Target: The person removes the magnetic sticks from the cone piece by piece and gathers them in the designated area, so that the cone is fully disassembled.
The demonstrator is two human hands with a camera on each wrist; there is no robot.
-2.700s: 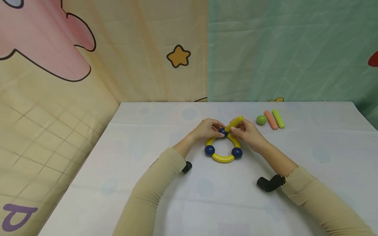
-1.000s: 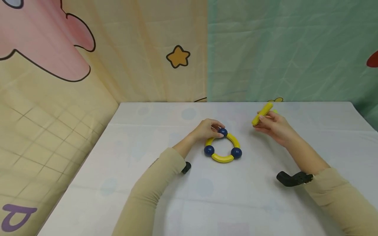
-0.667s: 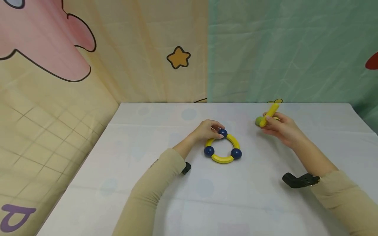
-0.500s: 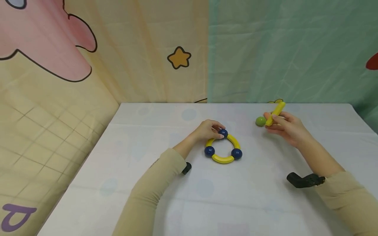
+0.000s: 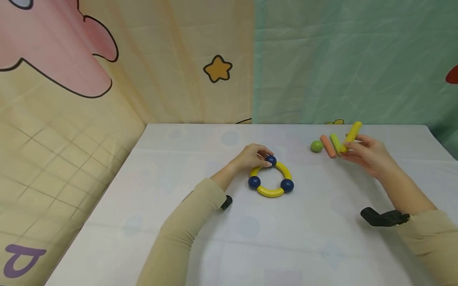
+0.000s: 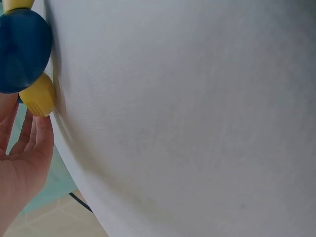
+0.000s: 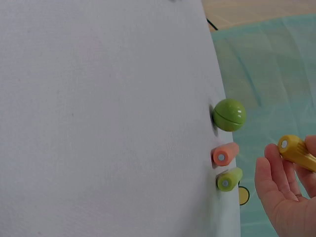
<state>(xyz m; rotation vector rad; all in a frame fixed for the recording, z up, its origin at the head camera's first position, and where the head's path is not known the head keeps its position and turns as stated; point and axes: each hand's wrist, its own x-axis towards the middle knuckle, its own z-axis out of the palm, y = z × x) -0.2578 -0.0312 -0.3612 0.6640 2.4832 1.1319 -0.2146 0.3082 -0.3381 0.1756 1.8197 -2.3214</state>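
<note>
A ring [image 5: 270, 180] of yellow curved pieces joined by three dark blue balls lies on the white table [image 5: 200, 222]. My left hand [image 5: 252, 157] rests at its top, fingers curled on the uppermost blue ball [image 5: 270, 160]; the left wrist view shows a blue ball [image 6: 22, 49] and a yellow piece [image 6: 39, 96] beside that hand. My right hand [image 5: 366, 153] pinches a straight yellow stick [image 5: 351, 136], held tilted above the table just right of a lime-green stick [image 5: 335, 143], an orange stick [image 5: 327, 145] and a green ball [image 5: 316, 146]. The right wrist view shows the yellow stick [image 7: 298, 152] in the fingers.
Cartoon-printed fabric walls stand behind and to the left of the table. The table's far edge [image 5: 286, 124] runs just behind the loose pieces. Black wrist mounts [image 5: 383, 217] sit on both forearms.
My right hand lifted the yellow stick off the ring's top ball and carried it right, past the green ball to beside the lime-green stick. The left hand stayed on the ring.
</note>
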